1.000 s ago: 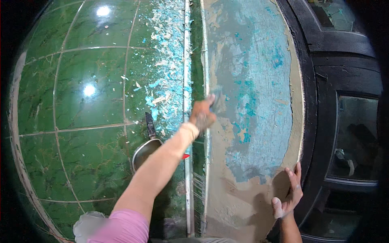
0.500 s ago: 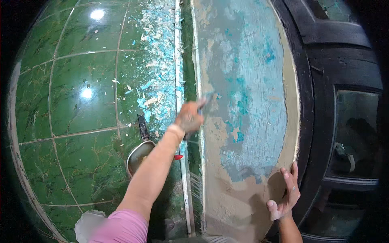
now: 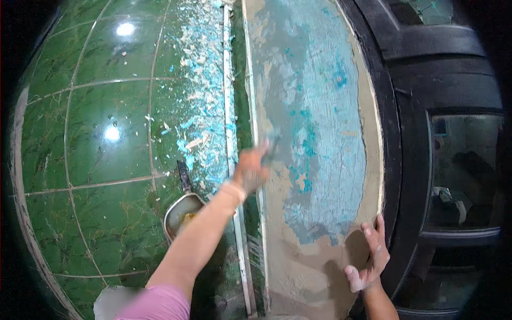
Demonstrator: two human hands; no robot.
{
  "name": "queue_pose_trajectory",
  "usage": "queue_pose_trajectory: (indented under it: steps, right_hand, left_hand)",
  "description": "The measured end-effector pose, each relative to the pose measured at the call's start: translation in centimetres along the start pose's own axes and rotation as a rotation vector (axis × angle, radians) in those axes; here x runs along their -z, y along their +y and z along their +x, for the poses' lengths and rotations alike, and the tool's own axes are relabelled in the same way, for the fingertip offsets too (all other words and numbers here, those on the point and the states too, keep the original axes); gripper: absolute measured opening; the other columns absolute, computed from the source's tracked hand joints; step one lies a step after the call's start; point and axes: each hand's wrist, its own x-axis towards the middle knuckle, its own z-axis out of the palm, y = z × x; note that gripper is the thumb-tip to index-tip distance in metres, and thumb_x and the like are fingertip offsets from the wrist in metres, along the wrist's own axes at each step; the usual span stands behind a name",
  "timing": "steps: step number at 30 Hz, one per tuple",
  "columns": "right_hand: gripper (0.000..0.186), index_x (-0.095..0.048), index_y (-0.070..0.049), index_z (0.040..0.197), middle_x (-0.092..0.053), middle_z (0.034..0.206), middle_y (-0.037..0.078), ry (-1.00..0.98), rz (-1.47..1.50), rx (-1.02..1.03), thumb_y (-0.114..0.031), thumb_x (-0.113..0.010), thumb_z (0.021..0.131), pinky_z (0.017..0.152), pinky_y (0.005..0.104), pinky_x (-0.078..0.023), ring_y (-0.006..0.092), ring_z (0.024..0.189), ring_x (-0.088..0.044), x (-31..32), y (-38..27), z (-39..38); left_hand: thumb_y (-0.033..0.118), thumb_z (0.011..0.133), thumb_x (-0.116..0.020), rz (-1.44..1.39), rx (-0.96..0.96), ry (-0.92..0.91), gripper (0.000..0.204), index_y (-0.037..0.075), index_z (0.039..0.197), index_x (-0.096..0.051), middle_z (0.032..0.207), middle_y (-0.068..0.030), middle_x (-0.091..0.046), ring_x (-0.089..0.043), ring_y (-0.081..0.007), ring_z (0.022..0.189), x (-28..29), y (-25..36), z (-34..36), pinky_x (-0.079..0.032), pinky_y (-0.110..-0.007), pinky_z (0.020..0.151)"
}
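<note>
My left hand (image 3: 250,172) is closed around a flat scraper (image 3: 274,143), smeared by motion, near the left edge of the wall panel (image 3: 341,138). The panel has peeling light-blue and teal paint over grey and tan plaster. My right hand (image 3: 376,262) holds nothing; its fingers are spread, and it rests at the panel's lower right edge beside the dark frame. Below my left forearm sits a metal pan (image 3: 168,216) with a black handle (image 3: 184,177) and something yellowish inside, partly hidden by the arm.
Blue and white paint flakes (image 3: 201,106) litter the green tiled floor (image 3: 112,160) along a white strip (image 3: 228,96). A black wooden door or window frame (image 3: 413,160) with glass panes stands right of the panel. A pale object (image 3: 109,303) lies near my pink sleeve.
My left hand and the scraper have shifted slightly along the panel's left edge, with the blade more blurred. The view has moved a little; my right hand stays at the panel's edge.
</note>
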Motion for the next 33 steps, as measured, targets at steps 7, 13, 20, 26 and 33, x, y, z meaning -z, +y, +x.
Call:
queue_pose_trajectory:
  steps: [7, 13, 20, 26, 33]
  right_hand:
    - [0.067, -0.052, 0.006, 0.121, -0.060, 0.104, 0.027, 0.052, -0.002, -0.030, -0.041, -0.063, 0.074, 0.104, 0.0608, -0.027, 0.0395, 0.101, -0.058, 0.0, 0.2, -0.4]
    - [0.066, -0.052, 0.005, 0.121, -0.058, 0.108, 0.028, 0.035, -0.003, -0.024, -0.040, -0.063, 0.074, 0.105, 0.0606, -0.025, 0.0400, 0.102, -0.058, -0.1, 0.2, -0.7]
    - [0.067, -0.052, 0.006, 0.122, -0.058, 0.111, 0.028, 0.024, -0.005, -0.005, -0.040, -0.064, 0.074, 0.105, 0.0561, -0.028, 0.0441, 0.112, -0.052, 0.0, -0.1, -0.5]
    - [0.067, -0.052, 0.005, 0.123, -0.057, 0.115, 0.028, 0.020, -0.024, -0.042, -0.041, -0.063, 0.076, 0.104, 0.0531, -0.031, 0.0473, 0.122, -0.044, 0.4, -0.2, -0.9]
    - [0.070, -0.052, 0.005, 0.124, -0.053, 0.122, 0.029, 0.050, -0.007, -0.080, -0.044, -0.065, 0.076, 0.104, 0.0476, -0.032, 0.0440, 0.125, -0.042, -0.2, 0.1, -1.5]
  left_hand:
    - [0.009, 0.068, -0.053, 0.043, -0.183, -0.063, 0.057, -0.003, 0.124, -0.052, 0.123, -0.0277, -0.052, -0.051, -0.0369, 0.116, -3.3, 0.8, -3.4, -0.041, -0.038, 0.099]
    - [0.003, 0.072, -0.049, 0.015, -0.038, -0.077, 0.052, 0.001, 0.124, -0.053, 0.087, -0.0273, -0.063, -0.063, -0.0372, 0.073, 0.0, 2.3, -1.4, -0.050, -0.039, 0.069]
    - [0.005, 0.073, -0.048, -0.107, 0.172, -0.214, 0.060, 0.002, 0.132, -0.044, 0.105, -0.0303, -0.059, -0.060, -0.0397, 0.098, -1.4, 3.9, -4.8, -0.049, -0.039, 0.086]
    - [0.004, 0.065, -0.053, -0.117, -0.140, -0.159, 0.075, -0.001, 0.137, -0.035, 0.130, -0.0311, -0.042, -0.058, -0.0438, 0.098, -5.2, 5.6, -11.5, -0.048, -0.043, 0.086]
    - [0.006, 0.066, -0.052, 0.000, -0.079, -0.104, 0.073, -0.006, 0.136, -0.033, 0.130, -0.0326, -0.042, -0.055, -0.0453, 0.099, -7.2, 5.5, -11.7, -0.048, -0.043, 0.087]
